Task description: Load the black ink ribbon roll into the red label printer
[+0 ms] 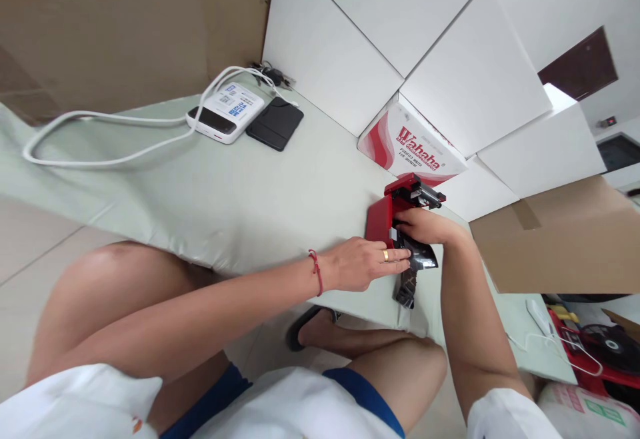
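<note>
A red device (379, 219) with a raised lid (400, 184) and a black mechanism under it stands on the covered table. Glossy black film (425, 254) curves out of its open side, and a dark strip (408, 287) hangs below. My left hand (357, 264), with a ring and a red cord bracelet, grips the device's near edge. Its straight fingers lie over the edge beside the film, and its thumb is hidden. My right hand (424, 224) reaches into the opening from the right, fingers bent together. Whatever they pinch is hidden.
A white power bank (235, 109) with a looped white cable (145, 119), a black flat case (276, 123) and keys (273, 74) lie at the back left. A Wahaha carton (413, 142) and stacked white boxes (340, 46) stand behind the device. Brown cartons (565, 239) flank the table.
</note>
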The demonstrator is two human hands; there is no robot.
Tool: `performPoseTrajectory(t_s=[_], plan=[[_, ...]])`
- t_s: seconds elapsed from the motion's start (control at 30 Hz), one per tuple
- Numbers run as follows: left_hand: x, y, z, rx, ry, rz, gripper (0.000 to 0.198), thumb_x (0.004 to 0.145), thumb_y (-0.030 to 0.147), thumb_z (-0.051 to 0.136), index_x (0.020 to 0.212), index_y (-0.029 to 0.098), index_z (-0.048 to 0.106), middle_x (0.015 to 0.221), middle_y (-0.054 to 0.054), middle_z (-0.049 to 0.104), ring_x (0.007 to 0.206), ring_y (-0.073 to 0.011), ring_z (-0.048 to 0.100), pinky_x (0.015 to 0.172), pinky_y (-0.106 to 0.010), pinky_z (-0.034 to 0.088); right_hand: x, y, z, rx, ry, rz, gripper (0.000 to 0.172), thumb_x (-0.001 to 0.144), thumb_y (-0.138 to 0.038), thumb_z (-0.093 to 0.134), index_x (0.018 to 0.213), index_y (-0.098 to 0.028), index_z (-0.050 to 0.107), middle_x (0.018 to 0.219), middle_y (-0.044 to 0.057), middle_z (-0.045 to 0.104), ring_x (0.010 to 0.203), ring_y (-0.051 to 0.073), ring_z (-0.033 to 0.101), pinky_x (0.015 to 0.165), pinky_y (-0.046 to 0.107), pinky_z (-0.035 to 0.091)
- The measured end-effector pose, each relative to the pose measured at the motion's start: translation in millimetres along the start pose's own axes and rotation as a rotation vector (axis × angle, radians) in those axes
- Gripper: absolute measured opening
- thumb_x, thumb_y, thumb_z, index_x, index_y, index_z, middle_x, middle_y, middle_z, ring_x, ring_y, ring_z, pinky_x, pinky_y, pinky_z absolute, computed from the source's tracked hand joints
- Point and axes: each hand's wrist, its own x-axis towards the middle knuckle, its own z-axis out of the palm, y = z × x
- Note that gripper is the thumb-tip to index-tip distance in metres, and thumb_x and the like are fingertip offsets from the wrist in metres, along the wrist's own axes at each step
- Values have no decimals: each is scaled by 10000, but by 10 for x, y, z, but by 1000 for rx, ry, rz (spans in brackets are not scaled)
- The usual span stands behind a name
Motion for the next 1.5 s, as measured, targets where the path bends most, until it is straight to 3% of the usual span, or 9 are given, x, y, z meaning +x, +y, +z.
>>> performPoseTrajectory(t_s=[0.17, 0.27, 0.37, 0.5, 0.73, 0.93, 1.07, 1.27, 1.5], plan=[[14, 1, -2, -15, -32, 1, 673, 847, 37, 506, 1486, 248, 525, 1604, 18, 498, 977, -172, 648, 658, -309, 514, -482, -1, -72, 313, 682, 103, 348, 1023, -389, 482, 1228, -260, 731, 995, 47, 791, 763, 199, 684, 745, 354, 561], [17, 1, 9, -17, -46, -11, 716, 824, 21, 506, 1501, 253, 509, 1602, 2, 502, 961, -178, 651, 669, -313, 523, -417, 87, -30, 202, 1061, 105, 452, 1026, -504, 466, 1319, -240, 685, 1268, 108, 739, 1122, 282, 656, 974, 464, 541], [7, 9, 18, -20, -28, -9, 720, 819, 26, 512, 1500, 258, 504, 1586, -8, 523, 953, -183, 657, 645, -318, 529, -221, 191, 99, 116, 1023, 72, 591, 1028, -586, 400, 1370, -172, 646, 1388, 177, 670, 1307, 341, 561, 1108, 566, 447], [-10, 6, 23, -13, 68, 22, 677, 832, 25, 502, 1471, 248, 524, 1521, -21, 589, 985, -189, 661, 657, -307, 546, -230, 162, 321, 221, 961, 116, 557, 1058, -571, 341, 1300, -207, 686, 1254, 145, 735, 1203, 302, 640, 1056, 505, 489], [40, -120, -41, -70, 382, -212, 560, 893, 55, 447, 1446, 118, 509, 1455, -167, 603, 1293, -267, 581, 1078, -445, 520, -483, -53, 755, 409, 921, 52, 431, 1062, -497, 438, 1068, -253, 794, 1051, 75, 738, 996, 225, 684, 904, 382, 529], [58, -264, 2, -142, 239, -269, 664, 858, 21, 471, 1500, 188, 496, 1576, -119, 521, 1510, -273, 415, 1222, -550, 343, -446, -59, 1021, 481, 996, 77, 418, 1070, -457, 431, 1192, -254, 775, 1152, 102, 733, 1126, 241, 656, 1015, 442, 523], [46, -288, 61, -189, 145, -277, 678, 848, -2, 476, 1493, 204, 506, 1594, -113, 501, 1495, -250, 445, 1201, -546, 370, -417, -42, 1083, 472, 1024, 63, 407, 1071, -431, 428, 1211, -257, 769, 1154, 102, 729, 1159, 238, 651, 1038, 448, 525], [37, -273, 25, -134, 229, -225, 463, 913, 51, 480, 1322, 187, 650, 1509, -129, 575, 1448, -280, 475, 1159, -493, 437, -443, -149, 1133, 479, 1116, 58, 352, 1059, -378, 467, 1176, -236, 767, 1172, 107, 728, 1160, 237, 653, 1055, 456, 518], [66, -250, -38, -128, 296, -262, 387, 952, 71, 448, 1184, 185, 736, 1092, -111, 669, 1147, -234, 580, 933, -363, 572, -750, -518, 1366, 481, 1195, 6, 263, 1026, -271, 504, 1107, -282, 754, 1115, 82, 761, 1124, 269, 690, 1009, 526, 556]])
